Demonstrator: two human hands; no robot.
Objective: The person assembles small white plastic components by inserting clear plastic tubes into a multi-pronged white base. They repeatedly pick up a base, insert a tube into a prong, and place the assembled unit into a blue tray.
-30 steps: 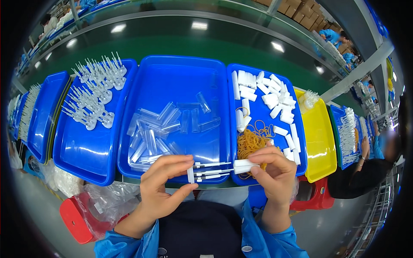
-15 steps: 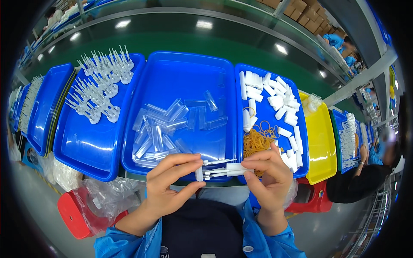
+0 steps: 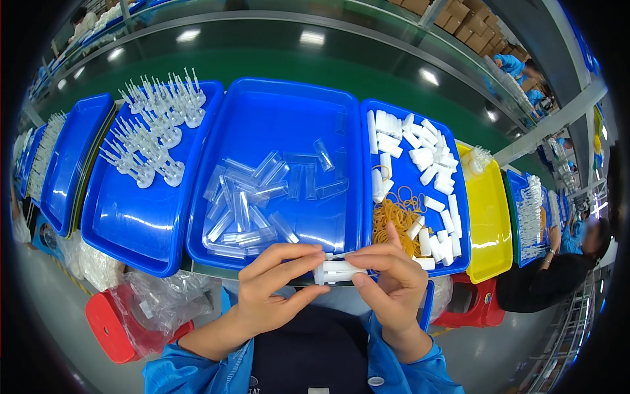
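Observation:
My left hand [image 3: 272,289] and my right hand [image 3: 392,279] meet in front of me, both pinching a small white plastic part [image 3: 338,272] with clear tubes in it. They hover over the near rim of the middle blue tray [image 3: 275,111], which holds several clear plastic tubes [image 3: 262,197]. Just beyond my right hand lies a heap of orange rubber bands [image 3: 396,220] in the right blue tray [image 3: 459,217], among several white plastic caps [image 3: 420,148].
A blue tray [image 3: 131,223] on the left holds clear pronged pieces [image 3: 154,134]. More blue trays [image 3: 69,157] lie further left, a yellow tray [image 3: 489,223] on the right. A red stool [image 3: 111,325] with a plastic bag [image 3: 164,299] stands lower left. Another person [image 3: 558,262] sits at right.
The long white and clear assembly held between my hands has been pushed together and is now short. My hands have come closer, almost touching.

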